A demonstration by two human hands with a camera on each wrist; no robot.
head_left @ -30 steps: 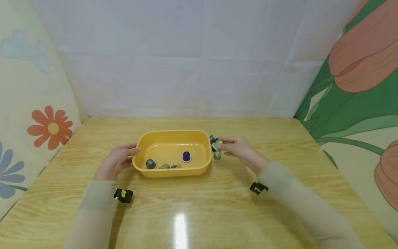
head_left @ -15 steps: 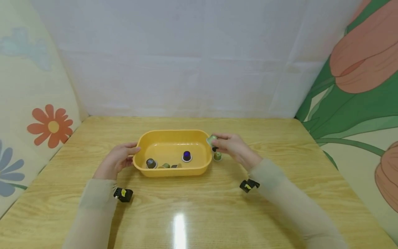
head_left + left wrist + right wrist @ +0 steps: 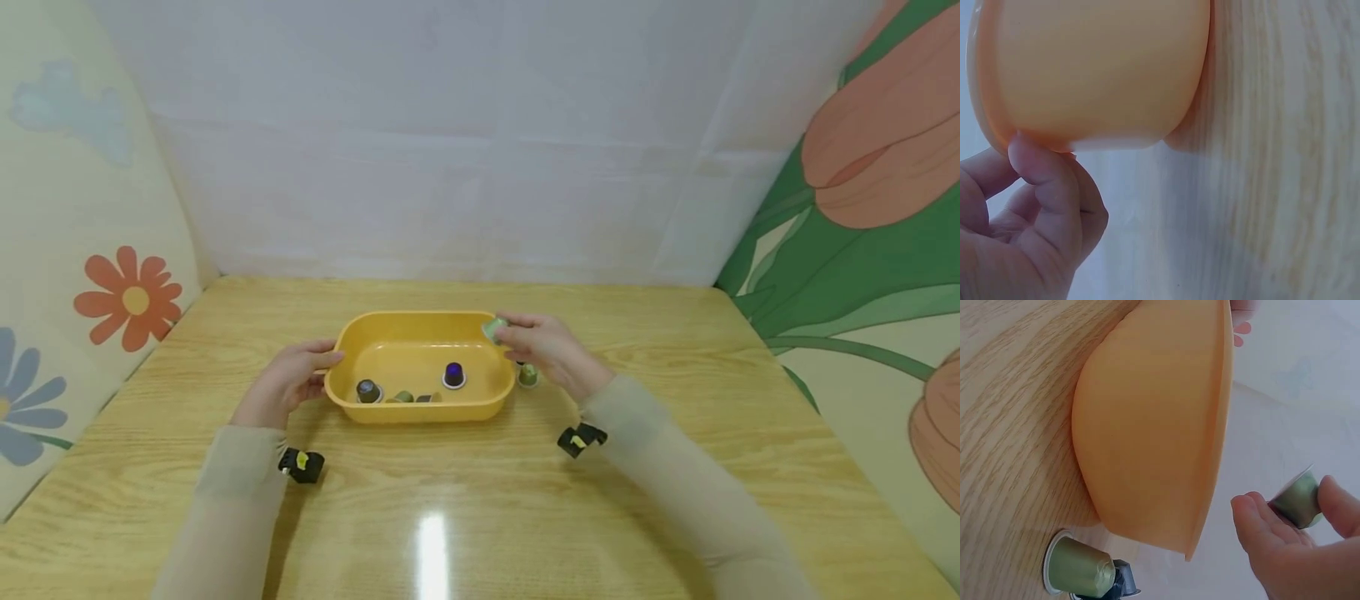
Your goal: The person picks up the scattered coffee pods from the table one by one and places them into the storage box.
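Observation:
My right hand [image 3: 551, 350] pinches a light green coffee capsule [image 3: 1299, 500] between thumb and fingers, over the right end of a yellow tub [image 3: 420, 412]. At the tub's left end my left hand [image 3: 294, 375] holds the rim, thumb on top and fingers beneath; the left wrist view shows the fingertips [image 3: 1029, 156] right at the edge. Inside the tub lie a purple capsule [image 3: 453, 376], a dark grey capsule [image 3: 368, 391] and a green capsule [image 3: 404, 397], partly hidden by the front wall. Another green capsule [image 3: 1079, 565] stands outside, just right of the tub.
Next to that green capsule in the right wrist view are dark capsules [image 3: 1127, 580], mostly hidden behind it. Wood-grain table [image 3: 375, 508] lies under everything. A white cloth [image 3: 450, 167] hangs behind, with flower-printed panels [image 3: 877, 275] at the sides.
My right hand has lifted the light green capsule from beside the tub and carried it left and up over the tub's right rim. The left hand keeps its hold.

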